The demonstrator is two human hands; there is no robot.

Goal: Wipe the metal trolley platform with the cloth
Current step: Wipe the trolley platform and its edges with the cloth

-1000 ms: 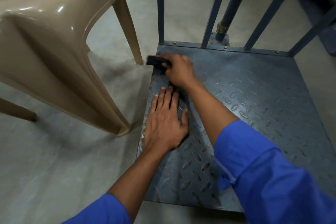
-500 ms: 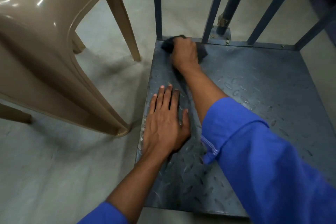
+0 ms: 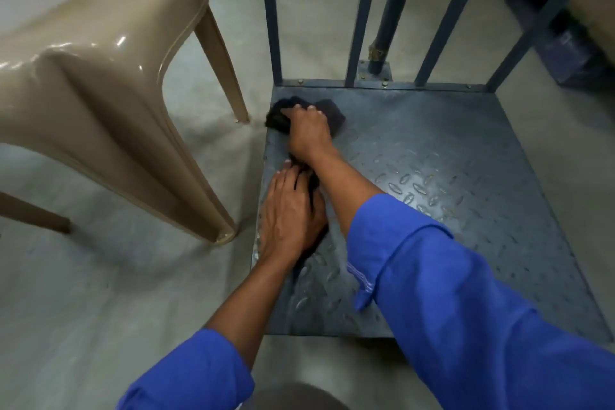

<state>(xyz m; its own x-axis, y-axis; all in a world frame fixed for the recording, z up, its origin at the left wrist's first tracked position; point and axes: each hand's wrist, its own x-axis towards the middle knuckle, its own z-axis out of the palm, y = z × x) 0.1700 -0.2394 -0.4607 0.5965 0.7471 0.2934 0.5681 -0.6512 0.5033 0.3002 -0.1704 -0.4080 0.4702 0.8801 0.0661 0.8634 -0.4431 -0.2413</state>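
The metal trolley platform [image 3: 449,183] is a blue-grey checker plate lying low on the floor. My right hand [image 3: 307,131] grips a dark cloth [image 3: 329,113] and presses it on the platform's far left corner, with cloth showing on both sides of the hand. My left hand [image 3: 289,213] rests flat, fingers straight, on the platform's left edge just behind the right wrist. Both arms wear blue sleeves.
A beige plastic chair [image 3: 100,83] stands on the grey floor left of the trolley, one leg [image 3: 223,66] near the platform's far left corner. Blue upright bars [image 3: 271,10] rise along the platform's far edge. Boxes sit at the far right.
My right hand with the cloth went from the left edge up to the far edge, then came back a little toward the left corner. My left hand stayed flat on the platform.
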